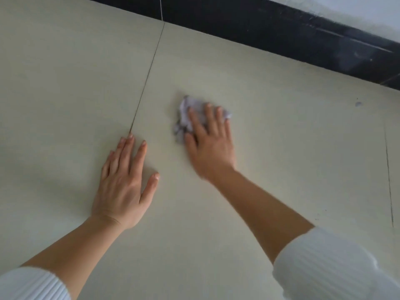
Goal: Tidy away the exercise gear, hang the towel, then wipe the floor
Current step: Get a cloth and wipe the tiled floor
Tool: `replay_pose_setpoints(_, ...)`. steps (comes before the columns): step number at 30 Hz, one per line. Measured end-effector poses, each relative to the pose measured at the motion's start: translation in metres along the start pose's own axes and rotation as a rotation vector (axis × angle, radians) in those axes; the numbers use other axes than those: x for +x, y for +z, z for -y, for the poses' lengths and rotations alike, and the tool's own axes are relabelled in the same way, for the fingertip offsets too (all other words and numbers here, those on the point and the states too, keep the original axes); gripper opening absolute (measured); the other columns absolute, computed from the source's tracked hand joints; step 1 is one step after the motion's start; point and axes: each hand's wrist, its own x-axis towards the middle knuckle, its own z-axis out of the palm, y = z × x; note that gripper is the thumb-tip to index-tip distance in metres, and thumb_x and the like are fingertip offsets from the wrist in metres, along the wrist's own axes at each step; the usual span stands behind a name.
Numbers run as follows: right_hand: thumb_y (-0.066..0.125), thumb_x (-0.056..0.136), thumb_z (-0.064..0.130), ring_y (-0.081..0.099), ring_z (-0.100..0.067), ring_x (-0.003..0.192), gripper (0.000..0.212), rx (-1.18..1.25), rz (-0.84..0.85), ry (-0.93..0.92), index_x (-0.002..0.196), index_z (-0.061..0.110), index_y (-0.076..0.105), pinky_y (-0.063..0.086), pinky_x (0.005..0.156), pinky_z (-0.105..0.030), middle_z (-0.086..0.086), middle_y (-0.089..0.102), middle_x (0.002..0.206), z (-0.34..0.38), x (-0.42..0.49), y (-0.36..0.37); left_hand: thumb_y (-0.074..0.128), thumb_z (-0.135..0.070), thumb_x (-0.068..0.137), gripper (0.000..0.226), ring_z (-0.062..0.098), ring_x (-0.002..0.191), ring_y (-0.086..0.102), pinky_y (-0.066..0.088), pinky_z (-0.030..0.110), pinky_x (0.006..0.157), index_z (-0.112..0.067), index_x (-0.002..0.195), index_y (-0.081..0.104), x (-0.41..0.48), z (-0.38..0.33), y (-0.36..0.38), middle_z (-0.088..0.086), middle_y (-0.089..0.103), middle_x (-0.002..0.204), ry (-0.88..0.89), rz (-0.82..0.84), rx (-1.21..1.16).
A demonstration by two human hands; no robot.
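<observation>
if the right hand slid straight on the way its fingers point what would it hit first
Only bare floor tile lies ahead of the right hand and the crumpled cloth under it; the first thing met would likely be the black skirting board.

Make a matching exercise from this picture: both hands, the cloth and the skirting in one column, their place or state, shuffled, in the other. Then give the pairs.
1 left hand
2 right hand
3 cloth
4 skirting

A black, across the top of the view
B flat on the bare floor
C crumpled, pale
D pressing on the cloth

Pairs: 1-B, 2-D, 3-C, 4-A.
</observation>
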Motion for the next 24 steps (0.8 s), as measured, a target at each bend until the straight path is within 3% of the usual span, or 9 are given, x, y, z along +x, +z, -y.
replay_pose_setpoints(4,0.021,0.099,0.048,0.013,-0.027,0.146,0.054,-0.084,0.143,-0.387,0.148,0.028,0.029,0.003,0.119,-0.039,-0.008,0.021,0.157,-0.021,-0.066,-0.005,0.029,-0.036,0.092,0.061,0.031,0.141,0.018,0.01,0.039,0.114,-0.003,0.143,0.034,0.0,0.001,0.0,0.021,0.026,0.152,-0.004,-0.008,-0.011)
replay_pose_setpoints(6,0.019,0.099,0.051,0.021,-0.026,0.144,0.055,-0.15,0.132,-0.437,0.147,0.027,0.031,0.007,0.118,-0.038,-0.007,0.029,0.155,-0.055,-0.076,-0.011,0.028,-0.035,0.093,0.06,0.03,0.142,0.018,0.01,0.04,0.114,-0.004,0.144,0.033,0.0,0.002,0.002,0.021,0.025,0.152,0.001,-0.007,-0.004)
replay_pose_setpoints(8,0.017,0.097,0.056,0.022,-0.03,0.144,0.061,-0.22,0.072,-0.272,0.148,0.025,0.029,0.005,0.119,-0.038,-0.014,0.029,0.154,-0.088,-0.068,-0.019,0.028,-0.036,0.093,0.061,0.031,0.142,0.018,0.01,0.041,0.114,-0.005,0.145,0.031,0.0,0.002,0.003,0.02,0.024,0.153,0.004,-0.003,0.001)
replay_pose_setpoints(13,0.028,0.091,0.065,-0.004,-0.037,0.146,0.079,-0.118,-0.02,0.414,0.153,0.019,0.01,-0.004,0.119,-0.045,-0.026,-0.001,0.157,-0.121,-0.004,-0.042,0.026,-0.037,0.092,0.062,0.032,0.142,0.019,0.014,0.044,0.114,-0.005,0.145,0.031,0.0,0.002,0.004,0.021,0.024,0.153,0.006,-0.004,0.01)
replay_pose_setpoints(16,0.031,0.092,0.063,-0.013,-0.043,0.143,0.071,0.018,-0.011,0.551,0.152,0.033,0.011,-0.01,0.116,-0.05,-0.028,-0.009,0.156,-0.095,0.02,-0.041,0.025,-0.037,0.092,0.062,0.033,0.142,0.019,0.015,0.045,0.114,-0.004,0.144,0.031,-0.001,0.002,0.003,0.021,0.024,0.152,0.004,-0.011,0.005)
replay_pose_setpoints(19,0.027,0.094,0.062,-0.015,-0.039,0.144,0.059,-0.019,0.031,0.361,0.149,0.046,0.013,-0.011,0.117,-0.048,-0.022,-0.009,0.158,-0.063,-0.005,-0.03,0.024,-0.039,0.092,0.063,0.031,0.143,0.018,0.014,0.044,0.115,-0.005,0.145,0.031,-0.001,0.002,0.004,0.02,0.023,0.153,0.001,-0.006,-0.001)
replay_pose_setpoints(24,0.027,0.097,0.055,-0.017,-0.024,0.145,0.054,0.024,0.11,-0.021,0.149,0.042,0.018,-0.005,0.119,-0.042,-0.01,-0.004,0.16,-0.015,-0.12,-0.008,0.022,-0.039,0.09,0.065,0.031,0.143,0.019,0.015,0.045,0.115,-0.006,0.145,0.03,-0.001,0.001,0.002,0.02,0.024,0.153,-0.006,0.006,-0.022)
